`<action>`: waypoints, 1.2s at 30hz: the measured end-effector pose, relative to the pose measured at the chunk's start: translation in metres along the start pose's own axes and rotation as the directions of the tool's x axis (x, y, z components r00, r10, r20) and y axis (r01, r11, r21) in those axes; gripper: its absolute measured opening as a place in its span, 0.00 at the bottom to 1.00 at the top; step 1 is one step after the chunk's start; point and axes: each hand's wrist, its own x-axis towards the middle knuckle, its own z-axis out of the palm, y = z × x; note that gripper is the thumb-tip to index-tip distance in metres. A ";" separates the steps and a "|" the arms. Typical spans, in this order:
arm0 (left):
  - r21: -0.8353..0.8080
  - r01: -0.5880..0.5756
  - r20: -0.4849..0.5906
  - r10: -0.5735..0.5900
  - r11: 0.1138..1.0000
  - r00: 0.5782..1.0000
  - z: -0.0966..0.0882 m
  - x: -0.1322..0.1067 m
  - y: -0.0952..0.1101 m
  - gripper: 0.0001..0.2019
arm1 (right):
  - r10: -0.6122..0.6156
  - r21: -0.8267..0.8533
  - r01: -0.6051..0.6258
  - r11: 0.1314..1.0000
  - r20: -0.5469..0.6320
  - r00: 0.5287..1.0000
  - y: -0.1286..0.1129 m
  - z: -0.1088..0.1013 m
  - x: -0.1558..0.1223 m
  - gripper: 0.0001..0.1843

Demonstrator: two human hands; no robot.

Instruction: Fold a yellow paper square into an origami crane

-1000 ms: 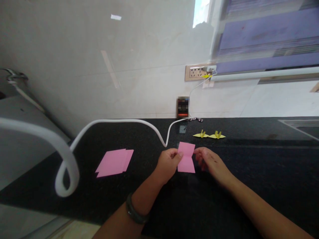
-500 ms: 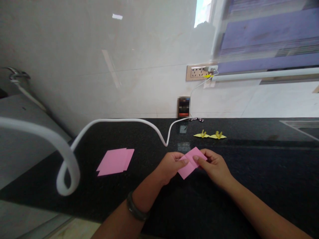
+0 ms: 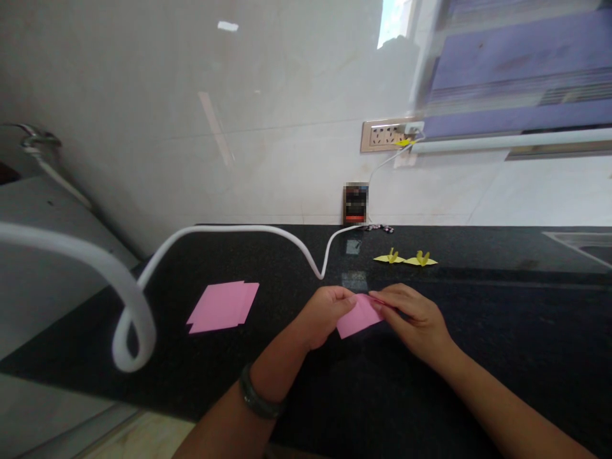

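A small sheet of pink paper (image 3: pixel 358 317) is held between my two hands above the dark counter. My left hand (image 3: pixel 325 315) pinches its left upper edge between thumb and fingers. At the right upper corner, my right hand (image 3: pixel 414 315) grips the paper with thumb and fingers pressed together. The fingers partly cover the sheet, so its folds do not show fully. Off to the left, several pink paper sheets (image 3: pixel 222 307) lie in a loose stack. Two yellow folded paper cranes (image 3: pixel 392 256) sit side by side beyond my right hand.
A thick white flexible stand arm (image 3: pixel 248 228) curves across the counter (image 3: pixel 157 370) from the left to a phone-like device (image 3: pixel 356 204) against the wall. A wall socket (image 3: pixel 387 135) holds a plugged-in cable. A sink edge (image 3: pixel 574 245) shows at the far right.
The pink paper has turned in my hands and now shows a narrower face. My right hand has shifted its grip to the paper's right upper corner. The view has moved slightly.
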 end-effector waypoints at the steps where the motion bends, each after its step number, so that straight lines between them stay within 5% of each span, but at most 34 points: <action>1: -0.012 0.010 -0.010 -0.010 1.000 1.000 0.000 0.001 0.000 0.13 | -0.037 -0.038 0.038 0.999 0.008 0.999 0.001 -0.001 0.000 0.15; 15: -0.222 0.074 0.003 -0.075 0.972 0.997 -0.002 0.000 0.009 0.12 | -0.266 -0.293 0.316 0.902 0.199 0.943 0.003 -0.011 0.002 0.20; 36: -0.264 0.074 -0.010 -0.079 0.962 0.997 -0.006 0.004 0.008 0.12 | -0.290 -0.254 0.374 0.892 0.312 0.905 0.004 -0.008 0.007 0.23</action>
